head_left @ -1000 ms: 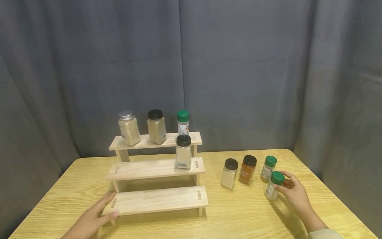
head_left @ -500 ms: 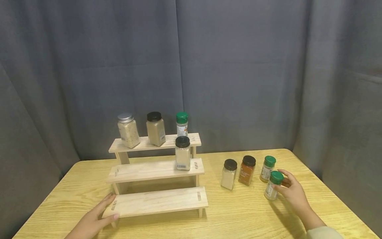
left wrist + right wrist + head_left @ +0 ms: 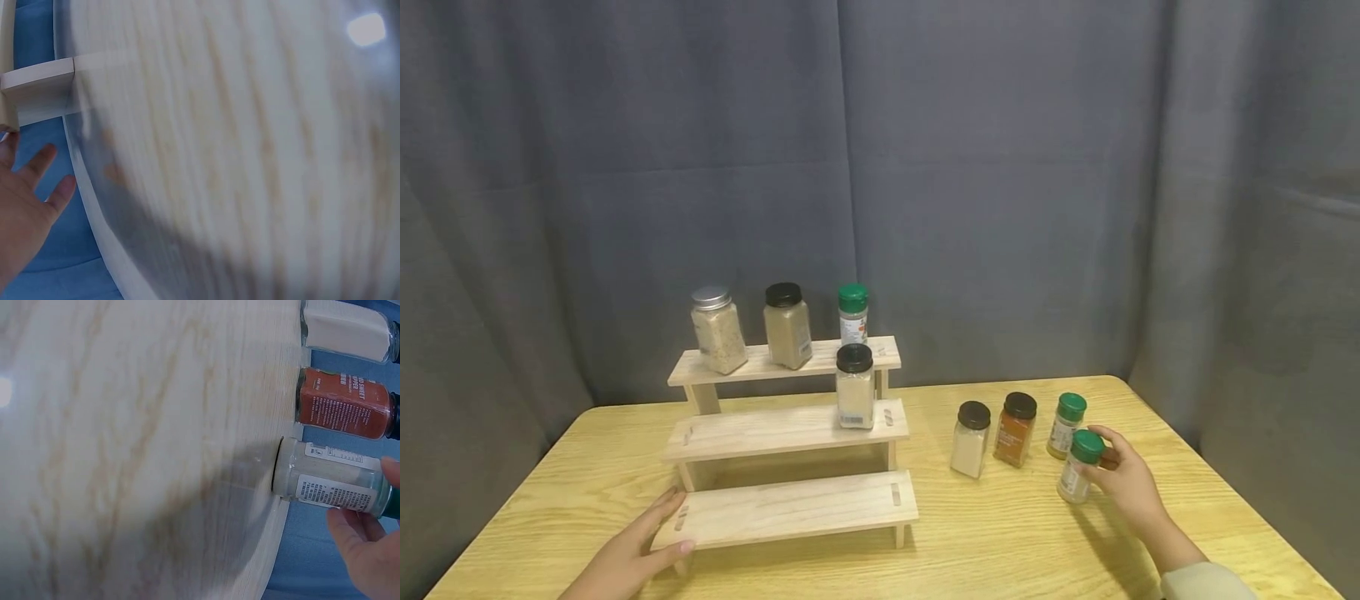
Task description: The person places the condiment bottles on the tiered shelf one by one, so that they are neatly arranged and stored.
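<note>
Right grip (image 3: 1131,487) pinches the nearer green-lidded jar (image 3: 1077,470)
Its thumb and fingertips press opposite sides; the left grip (image 3: 625,555), fingers spread, touches the wooden bottom shelf (image 3: 793,510).

Upright green-capped jar (image 3: 1074,481), right of wooden rack (image 3: 797,506)

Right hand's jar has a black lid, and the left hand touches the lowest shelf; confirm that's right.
Not black: in the head view, the right hand holds a jar with a green lid; the left hand does touch the lowest shelf.
</note>
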